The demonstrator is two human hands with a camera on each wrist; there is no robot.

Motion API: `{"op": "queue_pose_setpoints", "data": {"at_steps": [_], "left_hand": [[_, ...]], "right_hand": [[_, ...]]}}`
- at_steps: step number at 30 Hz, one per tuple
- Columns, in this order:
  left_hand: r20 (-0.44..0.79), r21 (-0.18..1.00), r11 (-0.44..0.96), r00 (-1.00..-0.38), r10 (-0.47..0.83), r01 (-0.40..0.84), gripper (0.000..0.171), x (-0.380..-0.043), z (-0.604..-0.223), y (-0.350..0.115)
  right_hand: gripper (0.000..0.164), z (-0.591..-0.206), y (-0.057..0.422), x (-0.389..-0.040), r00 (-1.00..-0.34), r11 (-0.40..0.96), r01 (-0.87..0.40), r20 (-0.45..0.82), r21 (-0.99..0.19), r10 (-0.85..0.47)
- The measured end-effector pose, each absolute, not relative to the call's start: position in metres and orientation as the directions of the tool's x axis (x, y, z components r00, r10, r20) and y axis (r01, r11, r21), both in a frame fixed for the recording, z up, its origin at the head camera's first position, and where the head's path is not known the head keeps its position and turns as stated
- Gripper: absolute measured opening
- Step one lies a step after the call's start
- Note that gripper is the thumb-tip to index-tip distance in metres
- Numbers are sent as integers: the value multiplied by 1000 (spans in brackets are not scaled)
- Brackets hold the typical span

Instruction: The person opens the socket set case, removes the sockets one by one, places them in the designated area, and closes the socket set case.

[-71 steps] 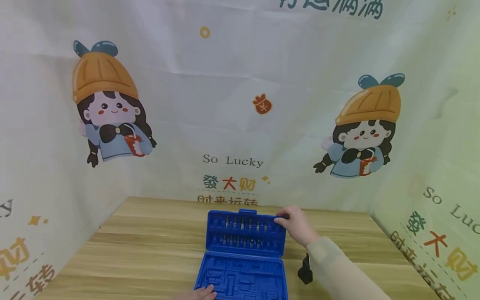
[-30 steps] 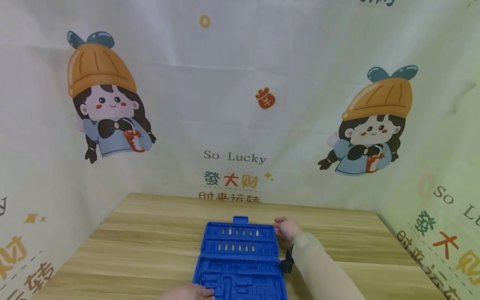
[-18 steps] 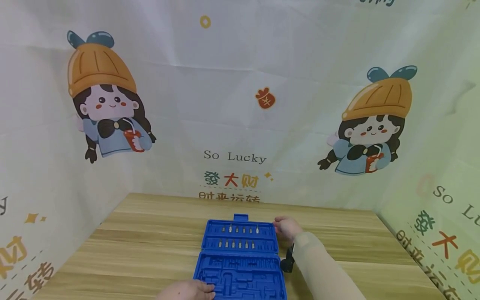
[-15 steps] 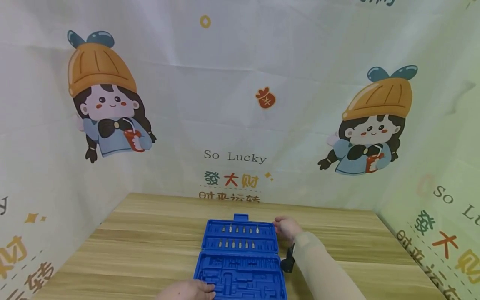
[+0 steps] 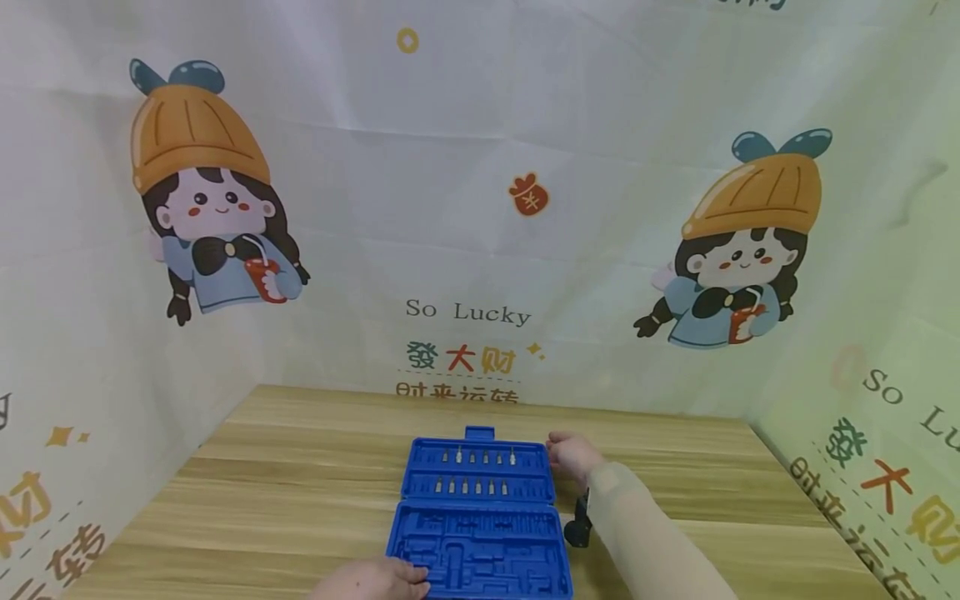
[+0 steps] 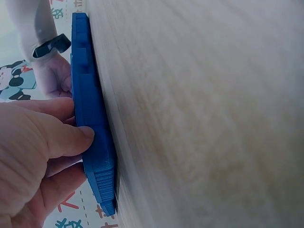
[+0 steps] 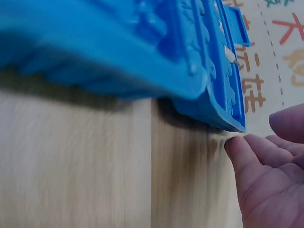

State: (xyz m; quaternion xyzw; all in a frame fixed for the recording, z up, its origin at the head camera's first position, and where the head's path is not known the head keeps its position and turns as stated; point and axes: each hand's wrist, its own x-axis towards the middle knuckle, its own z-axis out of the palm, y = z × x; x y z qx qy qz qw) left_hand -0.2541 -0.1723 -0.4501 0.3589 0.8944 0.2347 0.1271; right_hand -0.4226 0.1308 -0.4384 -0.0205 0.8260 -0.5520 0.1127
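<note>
A blue plastic bit case lies opened out on the table, its two halves hinged together. Several small metal bits stand in two rows in the far half, the lid. The near half has moulded slots and no bits visible. My left hand holds the near half's left edge; in the left wrist view the thumb presses the outer side and the fingers reach over the rim. My right hand is beside the lid's far right corner, fingers extended, fingertips at or just off the edge; contact cannot be told.
The wood-grain table extends on both sides of the case. A printed cloth backdrop hangs behind and at both sides. A blue latch tab juts from the lid's far edge. A black wrist camera is on the right forearm.
The lid has come down from upright to lying back on the table. My right hand has let go of its upper corner and moved lower. Over the last half second little has moved.
</note>
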Motion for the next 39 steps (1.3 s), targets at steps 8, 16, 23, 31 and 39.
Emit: {"op": "queue_pose_setpoints", "data": {"at_steps": [8, 16, 23, 31, 39], "left_hand": [[121, 244, 505, -542, 831, 828, 32, -255, -453, -177], [48, 329, 557, -602, 797, 763, 31, -256, -451, -174], [35, 329, 557, -599, 800, 763, 38, -257, -449, -176], [-8, 344, 567, -602, 799, 748, 53, -261, -450, -177], [-138, 273, 578, -564, 814, 769, 61, -273, -462, -173]], "right_hand": [[58, -424, 134, -382, -916, 707, -267, -55, -655, -397], [77, -453, 147, -327, -624, 625, -683, -145, -378, -768], [74, -495, 166, -319, -491, 514, -808, -154, -288, -858], [69, -465, 162, -283, -487, 520, -808, -180, -278, -854], [68, -465, 162, -282, -482, 515, -802, -181, -303, -857]]}}
